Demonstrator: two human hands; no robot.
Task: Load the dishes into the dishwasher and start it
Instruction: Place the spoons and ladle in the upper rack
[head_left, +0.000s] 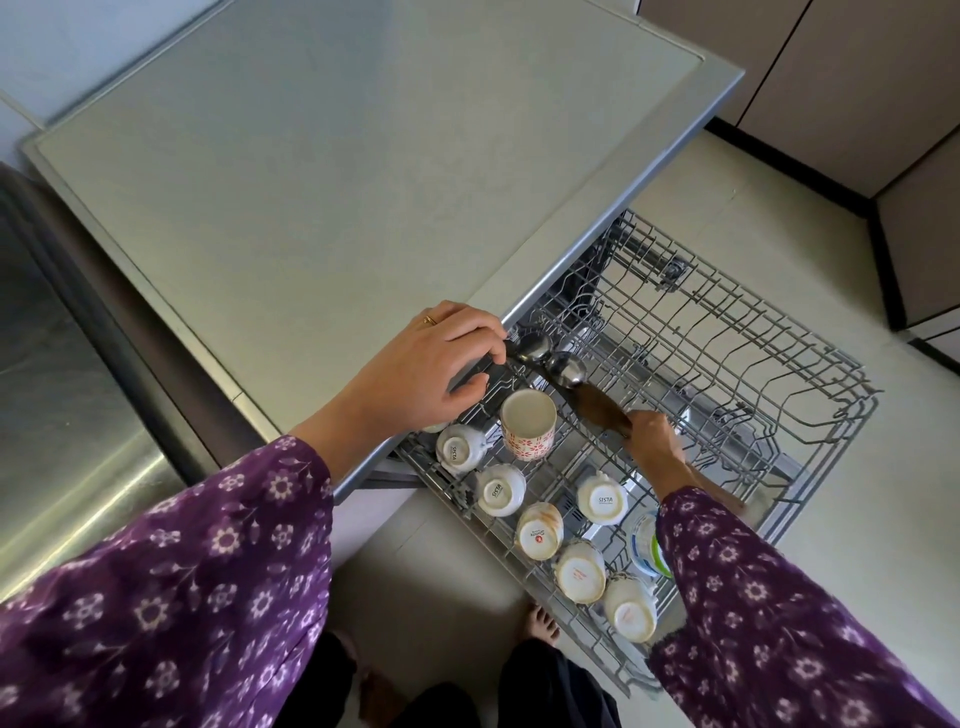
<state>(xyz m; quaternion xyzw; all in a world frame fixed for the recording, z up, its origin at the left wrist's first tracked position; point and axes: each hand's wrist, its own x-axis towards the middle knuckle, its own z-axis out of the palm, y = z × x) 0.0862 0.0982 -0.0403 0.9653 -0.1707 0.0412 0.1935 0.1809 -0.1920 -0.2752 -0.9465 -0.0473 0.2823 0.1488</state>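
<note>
- Left hand (436, 364): fingers curled down over the front edge of the pale grey-green countertop (311, 182), closed round the handle ends of two stainless-steel spoons (550, 357). A gold ring shows on one finger.
- The spoon bowls project just beyond the left fingertips, side by side, over the near-left corner of the grey wire dishwasher rack (779, 364).
- Right hand (654, 436): fingers wrapped round a dark brown wooden spatula (602, 410). Its blade points towards the left hand and lies just beside the nearer spoon bowl; its handle runs back under the wrist.
- The rack is pulled out from under the countertop; both hands are over it.
- Between the hands: a white ceramic cup with red flower pattern (527, 423), mouth turned up towards the camera.
- Below the left hand and along the rack's near side: six white ceramic cups (498, 491), bases up, some marked "SISTA".
- Beside the right sleeve: a round white plastic lid with blue and green print (647, 545), partly hidden.
- Both forearms wear purple floral sleeves (208, 571).
- Left of the left arm: a brushed-steel surface (52, 415).
</note>
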